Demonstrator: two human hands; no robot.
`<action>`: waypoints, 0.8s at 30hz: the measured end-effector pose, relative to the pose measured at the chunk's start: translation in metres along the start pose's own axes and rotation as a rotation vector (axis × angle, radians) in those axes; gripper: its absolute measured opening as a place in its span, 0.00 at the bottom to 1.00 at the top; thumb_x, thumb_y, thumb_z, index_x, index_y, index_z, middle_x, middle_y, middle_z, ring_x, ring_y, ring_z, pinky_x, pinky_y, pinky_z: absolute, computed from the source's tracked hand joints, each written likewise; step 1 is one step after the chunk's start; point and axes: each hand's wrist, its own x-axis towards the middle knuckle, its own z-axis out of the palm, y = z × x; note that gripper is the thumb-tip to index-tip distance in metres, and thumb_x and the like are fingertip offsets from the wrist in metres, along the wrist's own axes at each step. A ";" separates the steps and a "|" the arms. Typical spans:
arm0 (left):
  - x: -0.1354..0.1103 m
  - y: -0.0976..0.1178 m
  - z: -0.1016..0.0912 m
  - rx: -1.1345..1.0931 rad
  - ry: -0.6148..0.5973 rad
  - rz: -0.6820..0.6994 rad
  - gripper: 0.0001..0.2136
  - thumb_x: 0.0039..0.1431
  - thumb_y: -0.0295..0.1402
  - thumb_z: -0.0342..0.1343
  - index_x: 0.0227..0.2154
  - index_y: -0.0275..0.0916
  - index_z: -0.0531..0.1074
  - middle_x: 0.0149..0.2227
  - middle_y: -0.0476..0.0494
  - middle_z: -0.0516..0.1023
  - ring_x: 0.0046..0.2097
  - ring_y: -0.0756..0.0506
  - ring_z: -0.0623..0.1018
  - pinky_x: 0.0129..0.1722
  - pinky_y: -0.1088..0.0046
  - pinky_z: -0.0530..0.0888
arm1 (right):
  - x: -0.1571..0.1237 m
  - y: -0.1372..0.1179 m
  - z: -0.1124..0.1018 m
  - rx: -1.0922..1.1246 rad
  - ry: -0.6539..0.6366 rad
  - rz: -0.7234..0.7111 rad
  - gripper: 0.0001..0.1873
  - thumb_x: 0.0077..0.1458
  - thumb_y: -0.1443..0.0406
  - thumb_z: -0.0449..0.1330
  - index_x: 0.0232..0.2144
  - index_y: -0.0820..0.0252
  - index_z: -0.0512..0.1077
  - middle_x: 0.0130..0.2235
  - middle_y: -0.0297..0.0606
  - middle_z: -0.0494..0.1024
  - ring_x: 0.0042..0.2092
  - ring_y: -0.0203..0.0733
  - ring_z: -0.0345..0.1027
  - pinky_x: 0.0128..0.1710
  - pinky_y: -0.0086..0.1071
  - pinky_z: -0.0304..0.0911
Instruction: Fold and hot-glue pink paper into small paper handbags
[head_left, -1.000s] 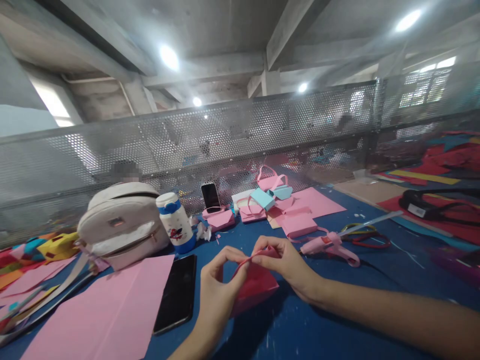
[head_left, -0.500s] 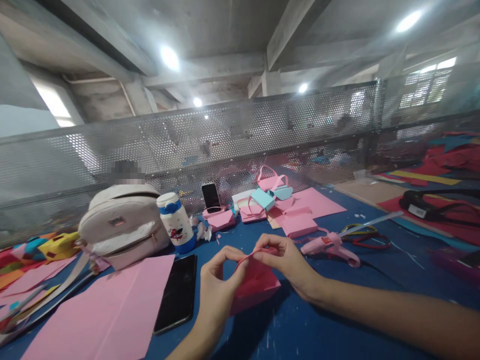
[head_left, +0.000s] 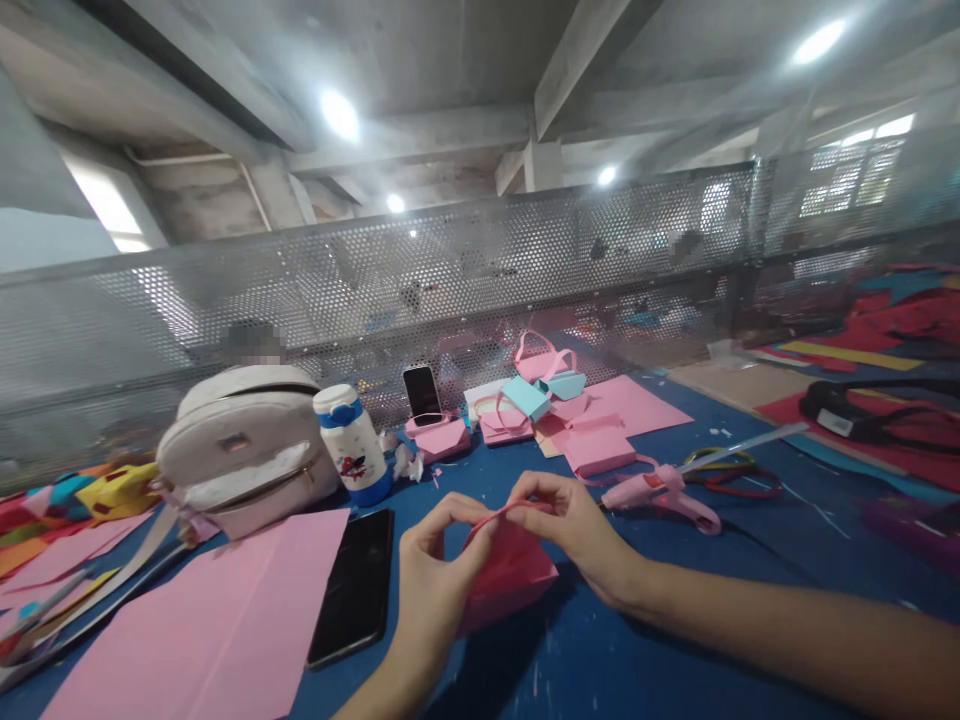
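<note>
My left hand (head_left: 435,575) and my right hand (head_left: 581,530) both pinch a small folded red-pink paper bag (head_left: 510,570) that rests on the blue table (head_left: 622,640). The fingers of each hand are closed on a thin paper strip arching over the bag's top, one hand at each end. A black phone (head_left: 355,588) lies flat just left of my left hand. To the right, beyond my right hand, lies a pink glue gun (head_left: 660,493).
A large pink sheet (head_left: 217,620) lies at the front left. Behind it are a white backpack (head_left: 244,445), a white and blue bottle (head_left: 352,445) and a propped phone (head_left: 421,395). Finished pink paper bags (head_left: 551,400) and scissors (head_left: 724,460) lie farther back, before a perforated metal screen.
Both hands stay pinched on the paper strip; the strip bows slightly higher and the fingers have shifted a little. Nothing else has moved.
</note>
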 end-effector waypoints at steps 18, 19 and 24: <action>0.001 0.000 0.001 0.002 0.017 -0.007 0.07 0.52 0.33 0.65 0.22 0.37 0.76 0.26 0.47 0.76 0.31 0.46 0.75 0.33 0.74 0.70 | 0.000 0.004 0.000 0.012 -0.002 0.047 0.13 0.45 0.57 0.72 0.26 0.58 0.75 0.28 0.30 0.73 0.33 0.36 0.65 0.37 0.30 0.60; 0.001 -0.001 0.000 0.006 0.024 -0.012 0.07 0.52 0.33 0.65 0.23 0.37 0.76 0.27 0.47 0.76 0.32 0.46 0.75 0.34 0.74 0.70 | 0.000 0.004 0.000 0.015 0.006 0.052 0.13 0.45 0.57 0.72 0.26 0.59 0.75 0.28 0.30 0.73 0.33 0.36 0.65 0.36 0.30 0.60; 0.000 -0.002 0.000 0.059 0.030 -0.013 0.06 0.53 0.33 0.64 0.24 0.38 0.76 0.28 0.46 0.77 0.33 0.45 0.76 0.35 0.74 0.71 | 0.000 0.005 0.000 0.039 0.003 0.063 0.15 0.44 0.57 0.72 0.25 0.59 0.74 0.27 0.29 0.72 0.31 0.35 0.65 0.35 0.29 0.60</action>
